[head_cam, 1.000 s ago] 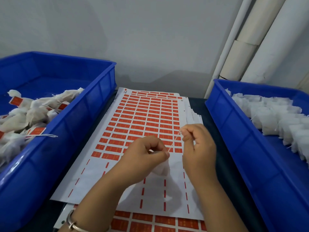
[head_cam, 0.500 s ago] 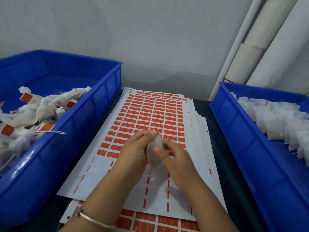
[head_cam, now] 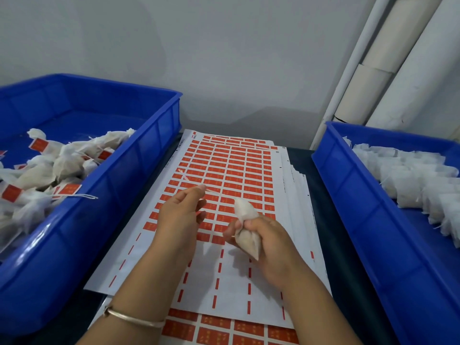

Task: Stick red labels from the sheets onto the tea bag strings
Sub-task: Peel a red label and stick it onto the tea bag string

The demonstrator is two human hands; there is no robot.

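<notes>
Gripping tea bag (head_cam: 247,227), long axis upright-tilted: right hand (head_cam: 270,247); left hand (head_cam: 180,215) pinching its string (head_cam: 185,176).

Two blue bins, the left bin (head_cam: 139,175) and the right bin (head_cam: 353,195), wall in a lane of label sheets (head_cam: 249,277), open to hands from the near edge, closed behind by a wall (head_cam: 224,58).

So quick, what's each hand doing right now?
Left hand: pinching the string between fingertips.
Right hand: gripping the tea bag.
</notes>
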